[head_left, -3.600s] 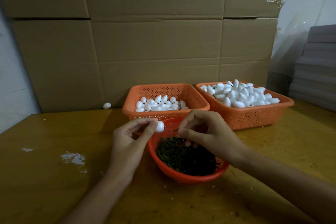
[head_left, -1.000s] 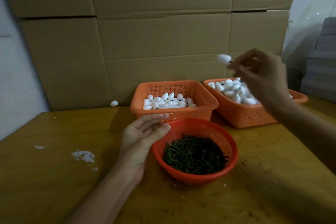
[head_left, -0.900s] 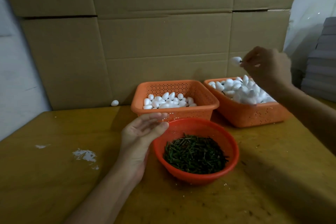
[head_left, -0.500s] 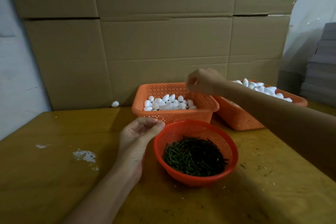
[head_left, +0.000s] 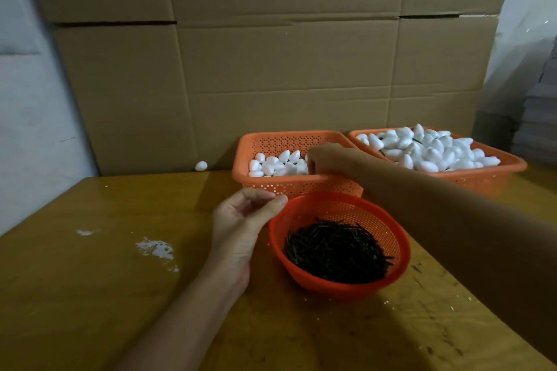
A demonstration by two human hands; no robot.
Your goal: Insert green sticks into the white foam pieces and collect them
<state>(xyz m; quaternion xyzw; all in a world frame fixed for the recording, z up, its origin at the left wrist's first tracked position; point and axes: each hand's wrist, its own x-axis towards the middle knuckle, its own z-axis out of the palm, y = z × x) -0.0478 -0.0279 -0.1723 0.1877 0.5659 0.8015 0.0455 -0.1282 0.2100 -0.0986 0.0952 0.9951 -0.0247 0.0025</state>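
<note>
A round red bowl holds a heap of green sticks at the table's middle. Behind it stands an orange square basket with plain white foam pieces. A second orange basket to the right is piled with foam pieces, a green stick showing among them. My right hand reaches down into the left basket, its fingertips hidden among the foam. My left hand rests beside the bowl's left rim, fingers loosely curled and empty.
One stray foam piece lies at the table's back by the cardboard boxes that wall off the rear. White smears mark the wooden table on the left. A grey stack stands at far right.
My right hand, which held a foam piece up over the right basket, has swung left and down into the left basket without it. My left hand has stayed by the bowl.
</note>
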